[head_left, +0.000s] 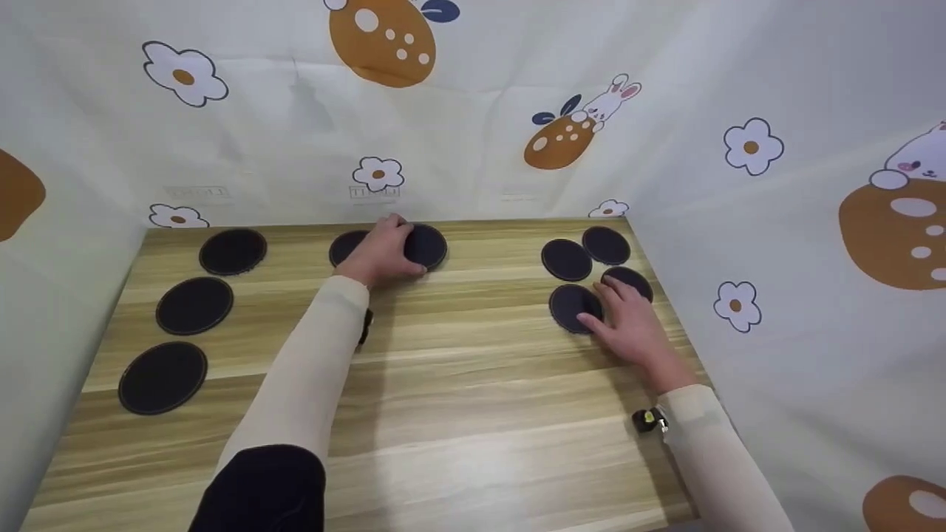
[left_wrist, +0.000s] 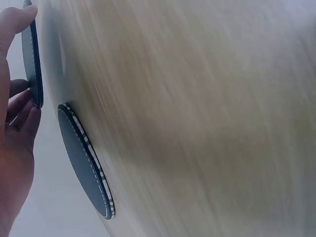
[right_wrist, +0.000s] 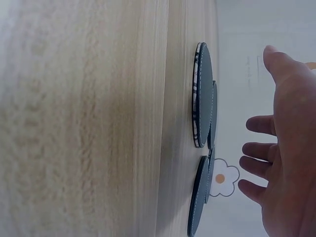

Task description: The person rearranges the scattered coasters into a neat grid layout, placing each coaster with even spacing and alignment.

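My left hand (head_left: 383, 253) pinches a round black coaster (head_left: 430, 247) between thumb and fingers near the back edge of the table. In the left wrist view this coaster (left_wrist: 30, 64) is gripped by its rim, standing off the wood. A second black coaster (left_wrist: 85, 165) lies flat beside it, partly covered by the hand in the head view. My right hand (head_left: 632, 325) hovers with spread, loosely bent fingers over a group of several coasters at the right, nearest the front coaster (head_left: 570, 309). The right wrist view shows the palm (right_wrist: 294, 148) apart from the coasters, holding nothing.
At the left side, three more black coasters form a slanting row: a back one (head_left: 233, 251), a middle one (head_left: 194, 306) and a front one (head_left: 162, 377). Patterned cloth walls (head_left: 473, 133) rise behind and beside the wood-grain table (head_left: 458, 384).
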Tool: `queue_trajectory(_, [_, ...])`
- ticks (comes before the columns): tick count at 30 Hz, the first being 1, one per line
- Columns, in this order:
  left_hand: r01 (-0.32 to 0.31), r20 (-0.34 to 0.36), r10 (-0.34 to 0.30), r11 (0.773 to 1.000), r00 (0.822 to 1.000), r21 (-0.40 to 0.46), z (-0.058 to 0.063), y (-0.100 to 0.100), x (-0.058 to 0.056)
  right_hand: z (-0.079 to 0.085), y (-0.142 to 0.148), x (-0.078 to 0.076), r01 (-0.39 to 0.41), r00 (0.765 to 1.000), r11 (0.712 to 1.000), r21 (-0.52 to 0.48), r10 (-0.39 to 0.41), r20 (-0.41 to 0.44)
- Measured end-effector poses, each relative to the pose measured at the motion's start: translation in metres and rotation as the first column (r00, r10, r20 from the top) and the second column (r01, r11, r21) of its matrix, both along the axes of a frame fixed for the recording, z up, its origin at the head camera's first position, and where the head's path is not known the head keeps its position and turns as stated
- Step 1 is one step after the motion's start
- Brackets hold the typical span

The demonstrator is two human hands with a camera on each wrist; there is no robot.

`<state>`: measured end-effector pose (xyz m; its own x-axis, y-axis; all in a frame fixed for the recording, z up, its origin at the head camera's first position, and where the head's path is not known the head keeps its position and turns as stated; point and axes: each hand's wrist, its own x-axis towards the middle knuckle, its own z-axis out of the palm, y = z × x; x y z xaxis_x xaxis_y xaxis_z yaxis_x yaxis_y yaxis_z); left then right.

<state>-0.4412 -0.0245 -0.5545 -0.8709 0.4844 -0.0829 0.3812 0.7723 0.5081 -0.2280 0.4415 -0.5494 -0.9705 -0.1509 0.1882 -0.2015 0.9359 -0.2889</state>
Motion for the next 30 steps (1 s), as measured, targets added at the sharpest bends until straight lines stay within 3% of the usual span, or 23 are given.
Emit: queue_trajectory(30, [-0.027, 0.052, 0.028, 0.999, 0.998, -0.035, -0.0039, -0.0038, 0.0008, -0.0031, 0.0061, 0.0063, 0.007, 1.0, 1.0, -0.014, -0.007, 0.013])
